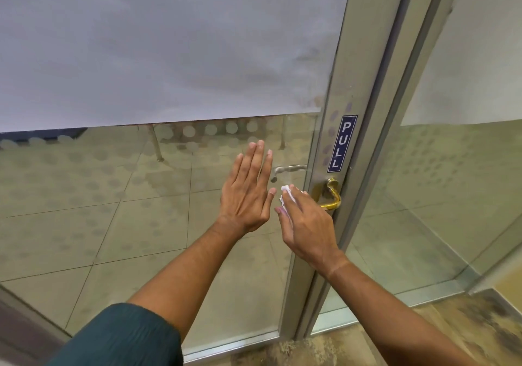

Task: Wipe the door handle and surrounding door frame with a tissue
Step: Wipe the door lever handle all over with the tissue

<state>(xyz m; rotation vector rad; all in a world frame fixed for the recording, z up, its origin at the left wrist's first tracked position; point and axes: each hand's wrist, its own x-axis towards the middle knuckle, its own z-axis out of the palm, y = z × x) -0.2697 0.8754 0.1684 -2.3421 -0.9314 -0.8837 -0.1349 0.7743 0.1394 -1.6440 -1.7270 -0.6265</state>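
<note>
Your right hand [306, 221] has its fingers curled down over the tissue [286, 193], which shows only at the fingertips and seems pressed to the glass, while your left hand [248, 193] lies flat and empty just beside that grip. The brass handle [332, 195] and door frame [343, 128] sit just beyond the tissue — press hard on the lever and it may dip, letting the small wad slip out.

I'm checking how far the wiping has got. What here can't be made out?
- Tissue: mostly hidden under the right hand, head view; its size and dirt unknown.
- Gold door handle: its lever end is covered by the same hand.
- Left hand: touching the glass or hovering cannot be told.
- Frame: smudges too blurred to judge.
</note>
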